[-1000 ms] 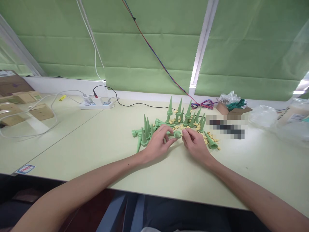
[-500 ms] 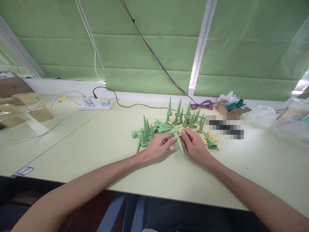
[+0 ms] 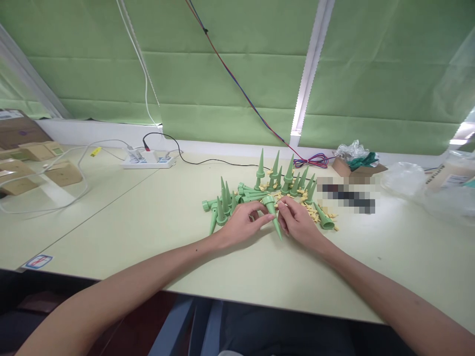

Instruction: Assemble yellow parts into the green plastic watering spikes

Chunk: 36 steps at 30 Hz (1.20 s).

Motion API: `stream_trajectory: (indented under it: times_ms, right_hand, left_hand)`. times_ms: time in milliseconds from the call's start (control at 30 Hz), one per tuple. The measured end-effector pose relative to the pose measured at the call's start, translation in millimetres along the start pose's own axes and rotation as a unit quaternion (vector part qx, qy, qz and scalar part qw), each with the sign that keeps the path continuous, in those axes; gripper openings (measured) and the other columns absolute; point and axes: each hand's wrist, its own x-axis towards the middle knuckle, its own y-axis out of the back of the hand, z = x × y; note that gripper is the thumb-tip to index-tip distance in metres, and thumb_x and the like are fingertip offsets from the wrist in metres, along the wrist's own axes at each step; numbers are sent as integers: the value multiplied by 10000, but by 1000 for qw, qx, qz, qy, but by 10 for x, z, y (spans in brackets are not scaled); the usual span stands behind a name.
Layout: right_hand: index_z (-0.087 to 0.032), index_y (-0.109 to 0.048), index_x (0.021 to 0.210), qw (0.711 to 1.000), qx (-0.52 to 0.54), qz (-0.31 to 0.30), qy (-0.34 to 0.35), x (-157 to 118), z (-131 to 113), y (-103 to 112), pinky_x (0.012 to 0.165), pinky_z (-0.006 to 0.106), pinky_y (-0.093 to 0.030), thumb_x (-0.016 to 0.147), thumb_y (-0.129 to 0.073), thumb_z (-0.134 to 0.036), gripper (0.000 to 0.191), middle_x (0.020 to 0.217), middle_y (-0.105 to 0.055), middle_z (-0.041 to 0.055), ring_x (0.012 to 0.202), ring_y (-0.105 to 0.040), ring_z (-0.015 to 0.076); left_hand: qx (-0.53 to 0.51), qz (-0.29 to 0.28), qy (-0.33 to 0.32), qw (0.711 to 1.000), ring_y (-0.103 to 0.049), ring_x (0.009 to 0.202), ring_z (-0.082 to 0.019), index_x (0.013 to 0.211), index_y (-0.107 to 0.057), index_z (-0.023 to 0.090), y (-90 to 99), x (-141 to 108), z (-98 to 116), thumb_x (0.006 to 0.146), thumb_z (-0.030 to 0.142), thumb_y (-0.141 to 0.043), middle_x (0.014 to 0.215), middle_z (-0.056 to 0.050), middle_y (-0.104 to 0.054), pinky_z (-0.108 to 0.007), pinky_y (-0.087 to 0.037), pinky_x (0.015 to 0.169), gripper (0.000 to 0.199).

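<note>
A green plastic watering spike (image 3: pixel 273 217), its wide collar up and its point slanting down towards me, is held between the thumb and fingers of my left hand (image 3: pixel 247 221). Close to its right side is my right hand (image 3: pixel 297 220), thumb and forefinger pinched together near the collar. Whatever those fingertips hold is too small or hidden to make out. Behind my hands, more green spikes (image 3: pixel 288 178) stand upright, and others (image 3: pixel 252 197) lie in a pile. Small yellow plastic pieces (image 3: pixel 315 213) are scattered among them, and one green spike (image 3: pixel 324 217) lies beside my right hand.
A white power strip (image 3: pixel 148 160) with plugged-in cables lies at the back left. Small cardboard boxes (image 3: pixel 63 174) are on the far left. At the back right are an open carton (image 3: pixel 358 173) and clear plastic bags (image 3: pixel 403 178). A pixelated dark item (image 3: pixel 349 195) lies right of the spikes.
The spike in my left hand has tilted slightly, its tip now a little lower and nearer me. My left thumb has shifted slightly to the right along it. My right hand has hardly moved.
</note>
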Motion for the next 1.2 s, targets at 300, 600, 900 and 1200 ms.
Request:
stream_trajectory:
  times_ms: [300,600,900,1200]
  right_hand:
    - [-243,-390,768,1000,12,-4,4,0,4,1,474,277,-363,1018,-370,-543,391,512,-483,-65,403,-431,124]
    - [-243,-365,746,1000,9,-6,4,-6,4,8,490,280,-377,1026,-366,-524,397,503,-475,-67,405,-427,124]
    - [-246,-370,759,1000,17,-10,0,1,-8,4,468,278,-376,1015,-360,-560,405,507,-480,-67,393,-440,124]
    - [-248,-365,756,1000,21,-12,8,-1,4,15,472,278,-370,1015,-362,-558,403,512,-477,-64,407,-441,129]
  left_hand:
    - [-4,14,-7,1000,-550,609,-118,799,-617,156,-2,2,-1,899,491,-588,781,-18,-608,-236,-467,564,351]
    - [3,25,-25,999,-538,598,-110,823,-618,157,-7,0,-4,913,458,-582,791,-18,-599,-235,-471,568,316]
    - [7,28,-36,999,-535,623,-114,826,-609,161,-5,1,-17,919,444,-581,813,-20,-594,-234,-475,582,299]
    - [16,40,-61,997,-549,658,-129,844,-616,166,-6,4,-42,917,422,-591,805,-21,-581,-230,-474,581,267]
